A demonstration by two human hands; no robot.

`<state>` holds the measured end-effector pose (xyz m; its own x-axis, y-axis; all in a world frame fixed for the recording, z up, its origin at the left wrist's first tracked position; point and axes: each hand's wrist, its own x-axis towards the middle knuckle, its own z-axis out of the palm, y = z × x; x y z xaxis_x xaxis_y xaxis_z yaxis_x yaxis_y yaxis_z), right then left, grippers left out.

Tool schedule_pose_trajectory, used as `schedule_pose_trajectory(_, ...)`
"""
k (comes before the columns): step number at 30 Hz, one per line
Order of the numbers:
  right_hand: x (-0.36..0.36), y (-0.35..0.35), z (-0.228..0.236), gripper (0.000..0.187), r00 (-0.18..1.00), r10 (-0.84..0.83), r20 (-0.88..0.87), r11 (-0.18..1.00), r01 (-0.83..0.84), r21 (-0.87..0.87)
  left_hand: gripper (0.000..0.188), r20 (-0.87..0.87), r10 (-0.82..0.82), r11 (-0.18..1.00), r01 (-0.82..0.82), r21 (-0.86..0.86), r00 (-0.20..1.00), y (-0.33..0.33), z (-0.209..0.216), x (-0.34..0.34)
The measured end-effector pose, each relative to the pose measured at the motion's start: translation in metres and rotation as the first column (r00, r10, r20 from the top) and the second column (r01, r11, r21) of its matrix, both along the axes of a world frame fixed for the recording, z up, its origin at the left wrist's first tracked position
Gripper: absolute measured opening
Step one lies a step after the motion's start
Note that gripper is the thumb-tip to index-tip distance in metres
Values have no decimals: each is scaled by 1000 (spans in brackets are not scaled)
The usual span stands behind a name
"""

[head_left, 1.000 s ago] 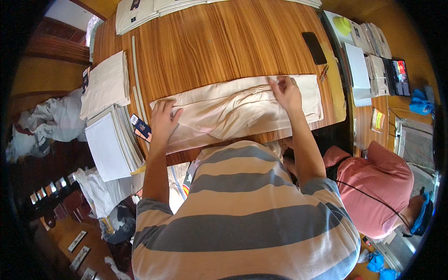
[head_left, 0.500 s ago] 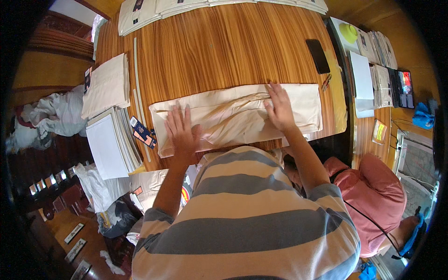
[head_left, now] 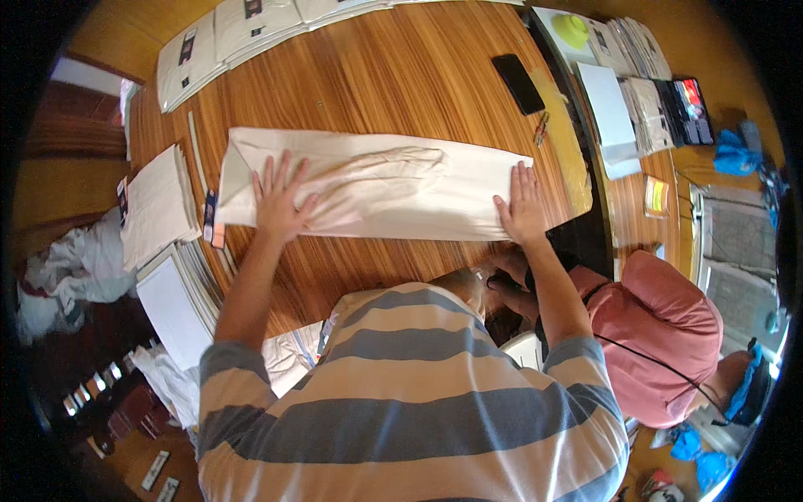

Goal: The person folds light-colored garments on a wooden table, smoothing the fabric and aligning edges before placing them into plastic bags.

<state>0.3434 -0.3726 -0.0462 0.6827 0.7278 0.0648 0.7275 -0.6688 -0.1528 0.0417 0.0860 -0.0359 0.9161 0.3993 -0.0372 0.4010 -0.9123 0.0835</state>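
A cream folded garment [head_left: 468,197] lies as a long strip across the table in front of me. Loose creases run through its middle, while the right part looks smoother. My left hand [head_left: 283,205] rests flat on its left part, fingers spread. At the right end, my right hand [head_left: 522,207] is laid flat with fingers stretched out near the edge. A dark blue and orange label tag [head_left: 213,222] sits against the garment's lower left corner, partly hidden beneath it.
Stacks of folded cream garments [head_left: 255,33] line the table's far edge; another stack [head_left: 163,205] is at the left, above white sheets [head_left: 174,293]. A black phone [head_left: 518,84] and small snips [head_left: 542,128] lie at the right. A person in a pink top [head_left: 652,335] sits close by on my right.
The view has shifted. The garment has slid away from the table's near edge. My right hand has moved out to its right end; both hands remain flat on the cloth.
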Motion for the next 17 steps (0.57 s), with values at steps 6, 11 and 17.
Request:
schedule_pose_trajectory(6,-103,46,19,80,994,-104,-24,994,103,-30,70,-106,-244,952,259,162,964,134,11,63)
schedule_pose_trajectory(11,-113,45,40,68,997,36,-63,997,-32,69,69,408,-120,978,36,206,905,115,9,82)
schedule_pose_trajectory(17,-65,35,42,75,938,331,-102,944,-328,43,88,610,-112,814,424,-396,785,-141,-16,47)
